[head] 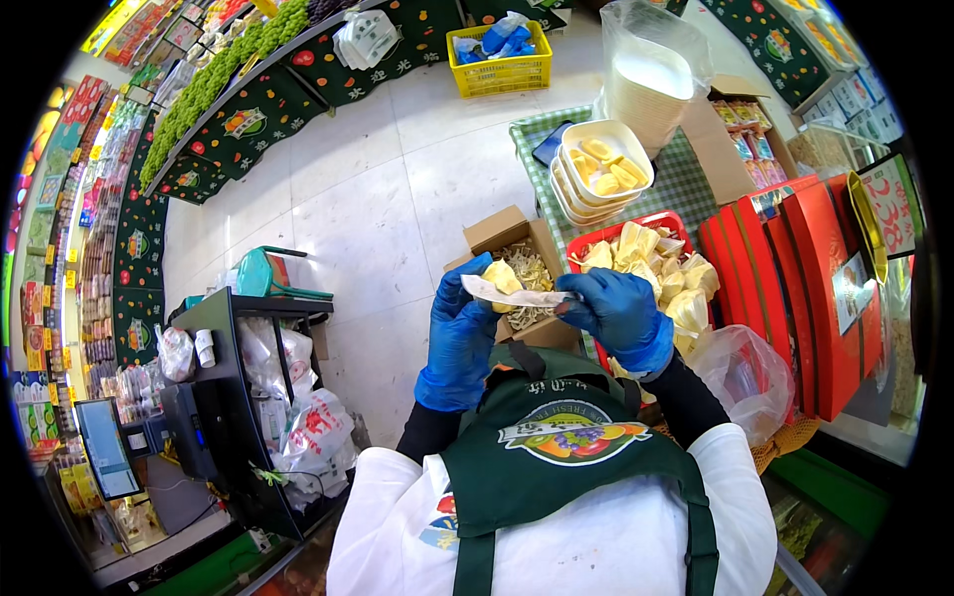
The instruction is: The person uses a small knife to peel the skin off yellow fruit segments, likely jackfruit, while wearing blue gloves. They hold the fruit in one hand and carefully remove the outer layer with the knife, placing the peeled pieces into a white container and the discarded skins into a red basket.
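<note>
My left hand (463, 328), in a blue glove, holds a yellow jackfruit pod (502, 276) between fingers and thumb. My right hand (618, 314), gloved alike, grips the handle end of a knife (533, 299), whose blade lies across the pod. Below both is an open cardboard box (496, 229) holding pale, stringy scraps (531, 316). Beyond my right hand, a red plastic basket (674, 219) is heaped with jackfruit pods (641, 253). Farther out stand stacked white tubs (579, 195); the top one contains yellow fruit pieces (602, 165).
A green checked cloth (674, 179) covers the table, with a phone (550, 146) and bagged empty tubs (648, 89). Red boxes (812, 298) stand at right, near a clear plastic bag (745, 384). On the floor are a yellow crate (503, 74) and, left, a dark counter (238, 402).
</note>
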A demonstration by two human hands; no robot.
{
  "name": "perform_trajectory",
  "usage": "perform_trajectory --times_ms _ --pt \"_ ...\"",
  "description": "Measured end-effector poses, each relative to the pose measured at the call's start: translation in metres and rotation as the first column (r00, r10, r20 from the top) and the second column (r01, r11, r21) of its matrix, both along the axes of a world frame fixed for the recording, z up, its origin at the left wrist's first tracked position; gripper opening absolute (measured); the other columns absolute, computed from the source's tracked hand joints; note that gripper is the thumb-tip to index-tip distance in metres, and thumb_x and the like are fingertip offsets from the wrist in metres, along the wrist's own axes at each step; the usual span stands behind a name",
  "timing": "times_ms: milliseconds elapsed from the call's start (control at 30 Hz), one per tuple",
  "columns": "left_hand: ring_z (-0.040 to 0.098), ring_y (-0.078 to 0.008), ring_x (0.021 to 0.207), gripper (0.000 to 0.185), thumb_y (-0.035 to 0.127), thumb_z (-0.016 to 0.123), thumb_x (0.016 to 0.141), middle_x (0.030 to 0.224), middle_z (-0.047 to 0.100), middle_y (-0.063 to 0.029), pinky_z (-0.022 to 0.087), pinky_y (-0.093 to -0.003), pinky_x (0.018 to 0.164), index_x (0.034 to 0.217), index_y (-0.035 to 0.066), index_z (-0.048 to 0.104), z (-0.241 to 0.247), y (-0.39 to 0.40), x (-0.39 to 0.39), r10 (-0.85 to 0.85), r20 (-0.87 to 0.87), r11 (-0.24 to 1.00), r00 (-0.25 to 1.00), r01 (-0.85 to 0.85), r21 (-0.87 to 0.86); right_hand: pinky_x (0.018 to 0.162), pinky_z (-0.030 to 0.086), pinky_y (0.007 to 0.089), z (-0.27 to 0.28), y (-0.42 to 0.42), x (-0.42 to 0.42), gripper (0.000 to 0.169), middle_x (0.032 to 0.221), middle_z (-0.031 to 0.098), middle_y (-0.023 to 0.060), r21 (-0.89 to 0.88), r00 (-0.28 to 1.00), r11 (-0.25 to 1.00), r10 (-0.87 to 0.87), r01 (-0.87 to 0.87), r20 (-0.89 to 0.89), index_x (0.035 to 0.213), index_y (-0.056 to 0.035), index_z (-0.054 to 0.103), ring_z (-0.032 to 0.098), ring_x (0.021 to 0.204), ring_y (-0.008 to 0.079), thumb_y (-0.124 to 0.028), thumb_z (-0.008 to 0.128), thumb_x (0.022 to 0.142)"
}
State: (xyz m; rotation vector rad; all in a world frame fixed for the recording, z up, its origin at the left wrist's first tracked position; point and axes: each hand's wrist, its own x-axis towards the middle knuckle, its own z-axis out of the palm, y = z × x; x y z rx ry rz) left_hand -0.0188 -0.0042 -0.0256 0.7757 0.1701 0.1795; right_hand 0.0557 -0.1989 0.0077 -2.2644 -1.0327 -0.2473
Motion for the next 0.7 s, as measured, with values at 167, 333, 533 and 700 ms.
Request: perform_trajectory --times_ms 167,333,533,700 --pt "0.056 -0.0239 0.109 0.042 0.008 0.062 0.084 0.12 0.055 -0.0109 0.048 -0.0366 0.093 0.124 0.005 0.049 -0.006 -0.005 0.0 -0.072 -0.006 0.997 0.997 0.071 -0.043 0.05 0.042 0.0316 -0.003 -0.012 -0.002 0.029 0.063 0.054 0.0036 -0.032 0.998 0.999 -0.041 0.042 0.043 0.089 -0.0105 0.063 0.056 0.055 0.02 -0.037 0.065 0.079" --pt "0.057 -0.0272 0.106 0.043 0.01 0.064 0.083 0.118 0.056 -0.0121 0.048 -0.0382 0.092 0.122 0.007 0.049 -0.014 -0.017 -0.007 -0.091 -0.031 0.992 0.995 0.088 -0.089 0.05 0.043 0.032 0.002 -0.001 0.001 0.024 0.066 0.055 0.0034 0.003 0.997 0.997 -0.082 0.082 0.016 0.083 -0.0114 0.061 0.058 0.059 0.0207 -0.035 0.064 0.082" --pt "0.06 -0.0274 0.101 0.045 0.017 0.068 0.081 0.11 0.058 -0.013 0.049 -0.0366 0.089 0.12 0.007 0.05 -0.011 -0.002 -0.004 -0.142 0.004 0.99 0.99 0.142 -0.017 0.057 0.046 0.0271 -0.012 -0.021 0.012 0.024 0.077 0.063 0.0071 0.154 0.825 0.986 0.04 0.057 -0.563 0.096 -0.0056 0.063 0.06 0.063 0.0165 -0.028 0.062 0.086" --pt "0.055 -0.0219 0.11 0.045 -0.004 0.064 0.077 0.12 0.054 -0.0092 0.045 -0.035 0.096 0.119 0.005 0.049 0.001 -0.011 0.004 -0.115 0.009 0.987 0.993 0.113 0.113 0.065 0.047 0.0227 -0.005 0.001 0.015 0.027 0.081 0.064 0.0039 0.454 0.57 0.885 0.324 0.099 -0.755 0.109 -0.0047 0.063 0.057 0.07 0.0078 -0.018 0.065 0.085"
